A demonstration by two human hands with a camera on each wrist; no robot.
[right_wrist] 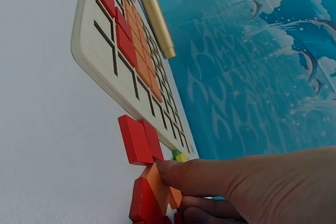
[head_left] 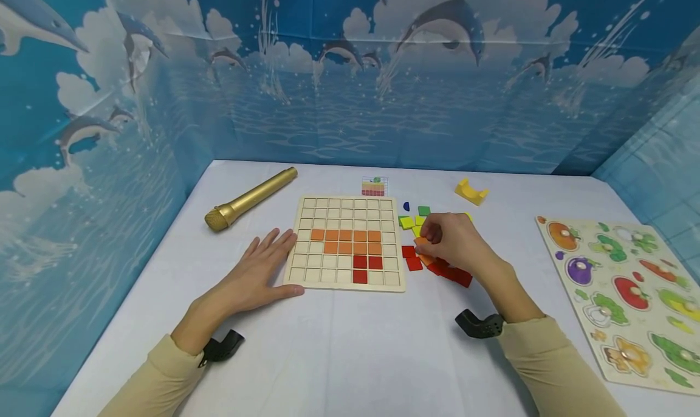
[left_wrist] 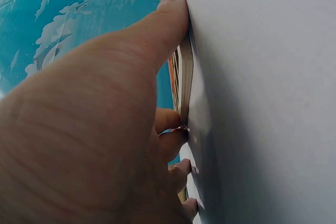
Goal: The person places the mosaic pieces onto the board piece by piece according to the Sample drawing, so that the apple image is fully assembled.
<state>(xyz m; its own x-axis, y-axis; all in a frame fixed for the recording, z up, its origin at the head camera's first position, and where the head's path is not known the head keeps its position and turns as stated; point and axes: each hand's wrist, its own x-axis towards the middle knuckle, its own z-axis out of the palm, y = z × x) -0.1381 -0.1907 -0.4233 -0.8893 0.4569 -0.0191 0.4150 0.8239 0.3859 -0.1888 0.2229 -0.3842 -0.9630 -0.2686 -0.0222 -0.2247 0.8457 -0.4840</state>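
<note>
The wooden grid board (head_left: 322, 277) lies flat on the white table, with two rows of orange tiles (head_left: 345, 234) and a few red tiles (head_left: 360, 276) set in its squares. My left hand (head_left: 254, 277) rests spread at the board's left side, thumb by the near corner and fingertips touching the edge. Right of the board, my right hand (head_left: 454, 241) is over a loose pile, thumb and fingers pinching an orange tile (head_left: 421, 242). Loose red tiles (right_wrist: 135, 140) lie beside the thumb in the right wrist view. The curled fingers partly hide the pile.
A gold microphone (head_left: 251, 199) lies at the back left. Behind the board is a small pattern card (head_left: 374, 186). Yellow tiles (head_left: 406, 223), a green tile (head_left: 423, 211) and a yellow curved piece (head_left: 471, 192) lie at the back right. A vegetable puzzle board (head_left: 596, 283) occupies the right side.
</note>
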